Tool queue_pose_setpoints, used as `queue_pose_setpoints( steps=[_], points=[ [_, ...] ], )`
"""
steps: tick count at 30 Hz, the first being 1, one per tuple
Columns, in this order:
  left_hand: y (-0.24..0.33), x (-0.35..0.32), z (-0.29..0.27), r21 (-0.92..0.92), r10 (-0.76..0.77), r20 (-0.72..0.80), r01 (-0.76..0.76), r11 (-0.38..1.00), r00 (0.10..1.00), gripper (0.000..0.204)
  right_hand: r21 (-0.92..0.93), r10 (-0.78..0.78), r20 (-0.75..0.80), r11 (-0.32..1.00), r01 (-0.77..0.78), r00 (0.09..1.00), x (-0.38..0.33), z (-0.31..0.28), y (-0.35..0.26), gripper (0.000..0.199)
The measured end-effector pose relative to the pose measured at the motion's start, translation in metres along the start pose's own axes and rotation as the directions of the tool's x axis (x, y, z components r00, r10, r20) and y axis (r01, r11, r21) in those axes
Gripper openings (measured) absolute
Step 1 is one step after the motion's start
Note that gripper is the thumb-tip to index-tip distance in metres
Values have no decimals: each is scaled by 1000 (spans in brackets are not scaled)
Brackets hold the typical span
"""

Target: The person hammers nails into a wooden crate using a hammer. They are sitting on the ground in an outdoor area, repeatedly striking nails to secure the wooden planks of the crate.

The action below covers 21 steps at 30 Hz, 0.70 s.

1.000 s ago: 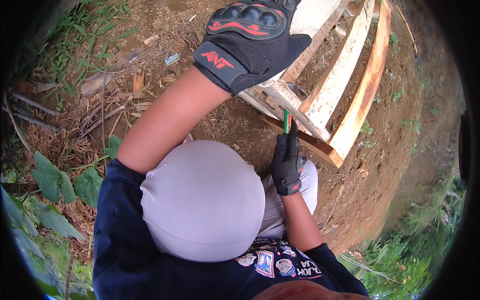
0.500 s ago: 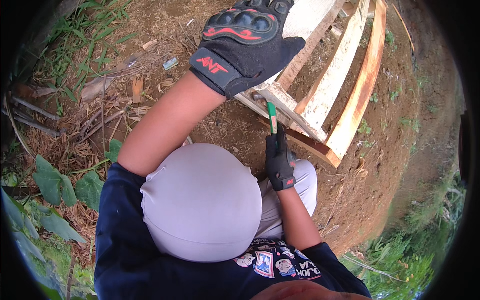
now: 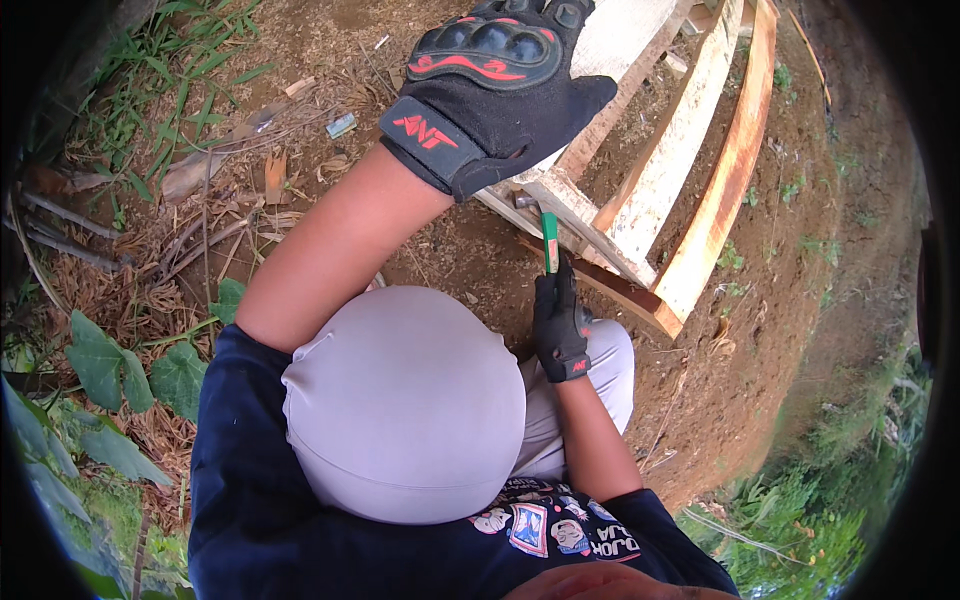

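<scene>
My right hand [image 3: 560,325], in a black glove, is closed around the green handle [image 3: 551,245] of a hammer. The metal hammer head [image 3: 523,200] is at the near end of a wooden frame, beside its end board [image 3: 585,222]; I cannot tell whether it touches the wood. My left hand [image 3: 500,85], gloved in black with red-trimmed knuckle guards, lies over the pale wide board [image 3: 612,40] of that frame. Its thumb stretches out to the right, and the fingertips are partly cut off by the upper edge.
Two long slats, one whitish [image 3: 675,140] and one brown-edged [image 3: 730,170], run away from me on the right. My bent knee [image 3: 405,400] rises in front of me. Dry leaves and sticks [image 3: 215,215] lie on the soil at left, with green plants [image 3: 110,370] beside them.
The hammer has shifted slightly to the right and toward me, in my right hand. My left hand stays over the board, almost unmoved.
</scene>
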<state>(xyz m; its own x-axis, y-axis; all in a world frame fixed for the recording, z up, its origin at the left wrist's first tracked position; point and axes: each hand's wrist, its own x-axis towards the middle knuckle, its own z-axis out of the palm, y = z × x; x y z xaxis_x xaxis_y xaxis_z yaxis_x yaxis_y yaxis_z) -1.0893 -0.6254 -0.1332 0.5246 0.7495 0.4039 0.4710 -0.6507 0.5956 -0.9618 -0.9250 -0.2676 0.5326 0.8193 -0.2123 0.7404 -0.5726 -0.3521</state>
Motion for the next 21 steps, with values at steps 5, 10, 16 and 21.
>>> queue_pose_setpoints(
  steps=[5, 10, 16, 21],
  points=[
    [7, 4, -9, -26, -25, 42, 27, 999, 999, 63, 100, 54, -7, 994, -53, 999, 6, -21, -20, 52],
    [0, 2, -5, 38, -6, 47, 4, 999, 999, 66, 112, 31, 19, 993, -33, 999, 9, -25, -24, 56],
    [0, -3, 0, 17, -28, 60, 27, 999, 998, 72, 7, 111, 63, 994, -112, 992, 3, 7, -9, 54],
    [-7, 0, 5, 33, 39, -4, -39, 999, 999, 72, 89, -58, -106, 994, 67, 993, 5, -8, -20, 52]
  ],
)
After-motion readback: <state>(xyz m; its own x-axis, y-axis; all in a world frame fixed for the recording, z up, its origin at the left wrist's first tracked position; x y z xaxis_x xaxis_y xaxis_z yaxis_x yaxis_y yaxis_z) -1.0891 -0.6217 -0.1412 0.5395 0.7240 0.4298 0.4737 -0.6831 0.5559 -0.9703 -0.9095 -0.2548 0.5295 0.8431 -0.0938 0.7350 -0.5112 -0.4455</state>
